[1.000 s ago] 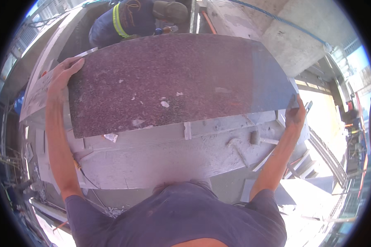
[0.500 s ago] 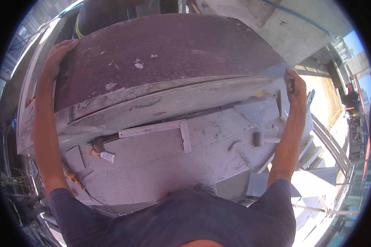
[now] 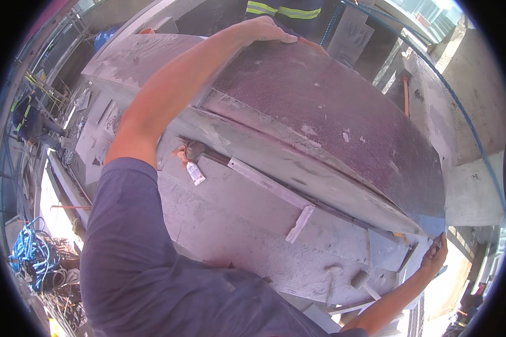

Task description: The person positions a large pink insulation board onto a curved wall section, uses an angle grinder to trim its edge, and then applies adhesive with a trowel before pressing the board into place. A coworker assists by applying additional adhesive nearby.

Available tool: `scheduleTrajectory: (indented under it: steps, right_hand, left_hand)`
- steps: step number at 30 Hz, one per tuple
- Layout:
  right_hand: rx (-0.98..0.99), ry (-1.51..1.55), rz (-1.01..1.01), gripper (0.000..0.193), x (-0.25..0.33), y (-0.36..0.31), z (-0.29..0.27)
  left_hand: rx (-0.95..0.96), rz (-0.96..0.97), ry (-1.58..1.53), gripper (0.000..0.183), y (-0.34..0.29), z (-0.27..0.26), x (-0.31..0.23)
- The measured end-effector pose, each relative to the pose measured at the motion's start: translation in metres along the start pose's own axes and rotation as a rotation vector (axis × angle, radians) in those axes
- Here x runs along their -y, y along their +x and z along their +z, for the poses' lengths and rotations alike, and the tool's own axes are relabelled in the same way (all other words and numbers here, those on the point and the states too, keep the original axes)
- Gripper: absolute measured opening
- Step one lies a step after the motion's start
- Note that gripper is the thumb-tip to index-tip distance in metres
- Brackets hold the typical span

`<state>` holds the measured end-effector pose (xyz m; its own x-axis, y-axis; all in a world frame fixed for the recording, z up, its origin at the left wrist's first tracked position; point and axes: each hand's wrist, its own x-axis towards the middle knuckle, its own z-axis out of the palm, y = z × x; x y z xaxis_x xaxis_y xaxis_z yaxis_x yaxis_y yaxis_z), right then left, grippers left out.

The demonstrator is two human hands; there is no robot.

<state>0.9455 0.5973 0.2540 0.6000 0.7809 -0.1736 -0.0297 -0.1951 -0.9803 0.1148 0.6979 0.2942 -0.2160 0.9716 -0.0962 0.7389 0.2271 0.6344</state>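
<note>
A wide, dark reddish slab (image 3: 320, 106) with pale flecks rests on a grey concrete ledge (image 3: 253, 143) in front of me. My left hand (image 3: 269, 29) is hooked over its far left end, thumb along the top and the other fingers partly hidden behind the edge. At the right end, my right hand (image 3: 434, 255) has its fingers curled at the slab's corner. Below the ledge lie a metal square (image 3: 270, 185) and a white tube (image 3: 194, 173) beside an orange-and-grey item. A mallet (image 3: 358, 279) sits nearer my right forearm.
Behind the slab stands a person in dark clothing with reflective bands (image 3: 284, 10). Another person (image 3: 31, 121) is far left. A blue rope (image 3: 461, 106) runs down the right side past concrete blocks (image 3: 475, 188). Coiled blue rope (image 3: 35, 247) lies low on the left.
My view has swung left, so the slab now appears tilted down to the right. Both hands stay at the slab's ends. The person behind it shows more clearly.
</note>
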Motion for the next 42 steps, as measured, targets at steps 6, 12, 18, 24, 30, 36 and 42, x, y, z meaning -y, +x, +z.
scheduleTrajectory:
  steps: [6, 12, 18, 24, 30, 36, 42]
  right_hand:
    - [0.002, -0.021, 0.019, 0.025, -0.001, -0.01, 0.011]
    - [0.039, 0.009, 0.016, 0.023, -0.001, -0.017, 0.014]
    - [0.049, 0.025, 0.019, 0.023, -0.009, -0.004, 0.007]
    - [0.035, -0.044, -0.02, 0.022, -0.005, -0.016, 0.023]
    - [0.055, -0.103, -0.073, 0.022, -0.01, -0.013, -0.01]
    - [0.142, -0.205, -0.15, 0.045, 0.016, -0.047, 0.075]
    - [0.178, -0.225, -0.213, 0.044, 0.021, -0.063, 0.04]
  left_hand:
    - [-0.003, -0.058, 0.08, 0.081, -0.015, 0.003, -0.002]
    - [-0.032, -0.068, 0.125, 0.086, -0.019, 0.012, 0.019]
    - [-0.036, -0.03, 0.193, 0.096, -0.015, 0.012, 0.031]
    - [-0.025, -0.016, 0.226, 0.099, -0.021, 0.006, 0.044]
    - [-0.116, 0.083, 0.206, 0.09, -0.022, 0.027, 0.003]
    - [-0.234, 0.136, 0.148, 0.069, 0.012, -0.011, 0.142]
    - [-0.206, 0.134, 0.185, 0.07, 0.049, 0.01, 0.13]
